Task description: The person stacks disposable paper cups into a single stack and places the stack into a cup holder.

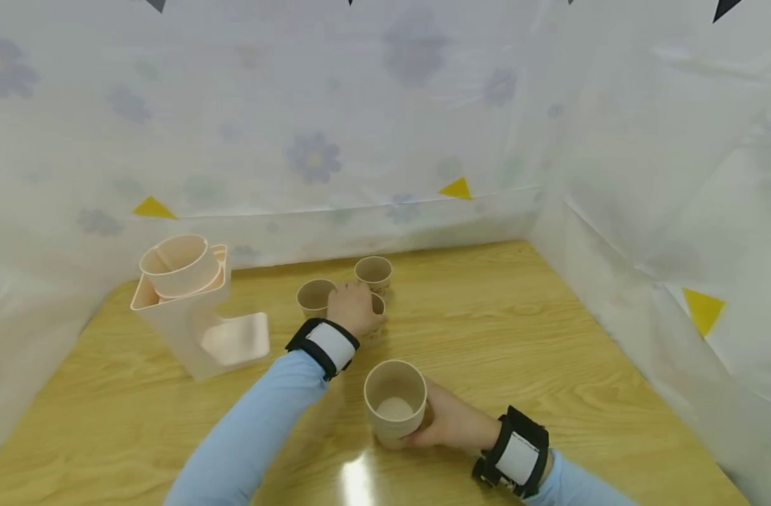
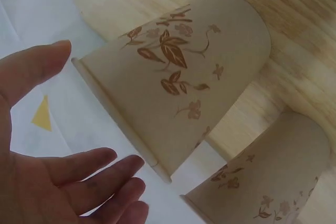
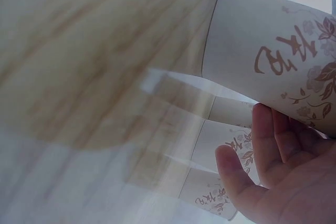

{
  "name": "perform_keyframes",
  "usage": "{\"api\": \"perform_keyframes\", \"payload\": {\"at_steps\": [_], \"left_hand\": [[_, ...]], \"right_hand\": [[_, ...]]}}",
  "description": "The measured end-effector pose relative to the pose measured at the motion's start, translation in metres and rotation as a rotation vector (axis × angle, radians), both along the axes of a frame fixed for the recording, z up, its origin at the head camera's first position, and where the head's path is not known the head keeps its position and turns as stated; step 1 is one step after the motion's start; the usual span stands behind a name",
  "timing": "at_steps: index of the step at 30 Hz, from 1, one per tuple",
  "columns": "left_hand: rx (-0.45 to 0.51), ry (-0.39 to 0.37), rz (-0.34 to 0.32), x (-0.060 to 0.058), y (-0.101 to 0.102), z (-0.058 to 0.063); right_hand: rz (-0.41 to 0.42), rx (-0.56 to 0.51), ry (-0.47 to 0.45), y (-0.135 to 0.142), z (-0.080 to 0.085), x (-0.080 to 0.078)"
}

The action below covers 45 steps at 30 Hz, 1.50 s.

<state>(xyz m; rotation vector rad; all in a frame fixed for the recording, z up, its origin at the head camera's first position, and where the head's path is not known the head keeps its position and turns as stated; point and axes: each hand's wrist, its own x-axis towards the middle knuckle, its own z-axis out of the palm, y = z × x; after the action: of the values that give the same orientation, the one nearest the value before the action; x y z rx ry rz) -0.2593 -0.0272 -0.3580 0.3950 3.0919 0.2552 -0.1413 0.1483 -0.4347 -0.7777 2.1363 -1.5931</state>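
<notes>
My left hand reaches over a small group of patterned paper cups at the back of the table. One paper cup is partly hidden under it, with a second cup to its left and a third behind. In the left wrist view, the thumb and spread fingers stand off the rim of a cup with brown leaf prints. Nearer the front, my right hand holds the right side of an upright, larger-looking paper cup. Its fingertips meet the printed cup wall in the right wrist view.
On the left stands a pale pink plastic stand with a flat foot and a round cylinder set in its top. Patterned white sheets close off the back and sides of the wooden table.
</notes>
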Motion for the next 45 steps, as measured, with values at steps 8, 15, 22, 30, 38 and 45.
{"api": "perform_keyframes", "payload": {"at_steps": [8,15,22,30,38,45], "left_hand": [[0.041,-0.017,-0.008,-0.003,-0.004,0.000],[0.122,-0.045,-0.072,-0.005,-0.002,-0.004],[0.230,-0.074,-0.093,-0.004,-0.001,-0.014],[0.318,-0.044,-0.098,0.000,-0.007,-0.007],[0.399,-0.012,-0.121,0.013,-0.021,0.033],[0.414,-0.049,-0.114,0.042,-0.028,0.075]], "right_hand": [[-0.009,0.013,0.037,-0.004,0.005,-0.002],[0.001,0.019,0.033,-0.002,0.006,-0.003],[0.004,0.018,0.020,-0.003,0.007,-0.002],[-0.001,0.024,0.020,-0.003,0.008,-0.001],[-0.007,0.030,0.044,-0.002,0.010,-0.004],[-0.003,0.049,0.039,0.000,0.008,-0.005]]}}
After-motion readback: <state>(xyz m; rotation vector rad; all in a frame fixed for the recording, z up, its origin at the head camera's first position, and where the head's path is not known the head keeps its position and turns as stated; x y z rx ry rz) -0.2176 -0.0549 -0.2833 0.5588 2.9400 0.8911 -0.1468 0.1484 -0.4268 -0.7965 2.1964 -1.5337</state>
